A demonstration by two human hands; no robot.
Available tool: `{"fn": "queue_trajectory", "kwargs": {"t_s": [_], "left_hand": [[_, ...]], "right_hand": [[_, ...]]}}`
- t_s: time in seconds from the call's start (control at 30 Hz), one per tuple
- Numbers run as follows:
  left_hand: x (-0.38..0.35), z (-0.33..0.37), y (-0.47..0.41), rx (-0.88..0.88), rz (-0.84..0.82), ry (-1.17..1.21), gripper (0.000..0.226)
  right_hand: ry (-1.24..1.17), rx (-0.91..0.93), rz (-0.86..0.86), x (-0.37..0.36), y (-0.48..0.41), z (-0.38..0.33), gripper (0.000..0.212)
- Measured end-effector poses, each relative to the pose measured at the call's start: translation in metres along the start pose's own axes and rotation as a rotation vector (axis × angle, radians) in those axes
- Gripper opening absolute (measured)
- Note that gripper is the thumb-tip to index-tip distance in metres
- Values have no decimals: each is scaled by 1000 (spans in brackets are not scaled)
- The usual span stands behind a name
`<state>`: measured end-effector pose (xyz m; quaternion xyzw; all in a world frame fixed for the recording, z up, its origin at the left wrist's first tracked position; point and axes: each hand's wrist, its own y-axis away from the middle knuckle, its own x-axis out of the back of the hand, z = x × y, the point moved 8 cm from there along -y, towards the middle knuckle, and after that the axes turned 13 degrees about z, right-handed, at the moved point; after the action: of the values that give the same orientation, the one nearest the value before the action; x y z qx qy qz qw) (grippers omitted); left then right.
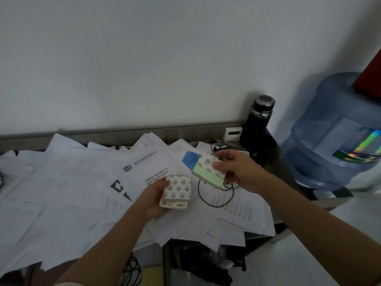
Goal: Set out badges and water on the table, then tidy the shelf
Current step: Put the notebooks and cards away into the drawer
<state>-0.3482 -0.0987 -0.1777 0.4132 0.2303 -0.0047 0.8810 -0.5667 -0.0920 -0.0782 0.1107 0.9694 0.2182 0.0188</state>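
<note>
The grip of the left hand (153, 198) is closed round a small cream-coloured flat box with a white patterned sheet on top (178, 188); the thumb lies on the left edge of it and the fingers are under it. The grip of the right hand (237, 170) pinches a light green block with a white patterned sheet on top (208, 172), thumb on the top, fingers at the far side. Both packs are held just above the bench (123, 133), near to each other but apart.

A blue card (190, 158) shows behind the green block. Under the hands, many loose white printed papers (82, 182) cover the bench, and a thin black cable (214, 201) lies on them. At the back right corner a dark blue metal flask (258, 120) stands upright, beside a small white device (233, 134). Right of the bench stands a large blue transparent water jug (334, 131).
</note>
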Motion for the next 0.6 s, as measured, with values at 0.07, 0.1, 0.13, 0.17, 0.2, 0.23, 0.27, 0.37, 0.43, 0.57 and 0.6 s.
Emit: {"fn": "queue_trajectory", "kwargs": {"t_s": [0.07,0.1,0.13,0.17,0.2,0.23,0.27,0.37,0.43,0.57,0.6], "left_hand": [[6,0,10,-7,1,52,32],[9,0,15,-11,5,70,35],[14,-1,21,-14,14,81,36],[21,-1,25,-25,36,89,36],[33,0,29,-43,65,108,35],[43,2,33,-60,84,126,36],[56,4,36,-81,101,150,37],[83,11,46,-130,117,215,34],[98,19,54,-165,95,244,31],[128,33,73,-160,75,227,48],[136,38,76,-184,80,196,48]], "right_hand": [[23,-57,-93,-39,-1,11,38],[68,-68,-143,-58,-1,17,38],[132,-63,-192,-75,0,24,38],[190,-45,-224,-89,1,29,39],[230,-15,-226,-103,1,33,39],[245,28,-187,-110,-1,34,37],[248,77,-136,-118,-3,34,34],[270,143,-80,-137,-2,38,25],[342,137,-124,-160,4,46,24],[445,166,-152,-203,19,55,29],[457,174,-159,-212,23,56,30]]}}
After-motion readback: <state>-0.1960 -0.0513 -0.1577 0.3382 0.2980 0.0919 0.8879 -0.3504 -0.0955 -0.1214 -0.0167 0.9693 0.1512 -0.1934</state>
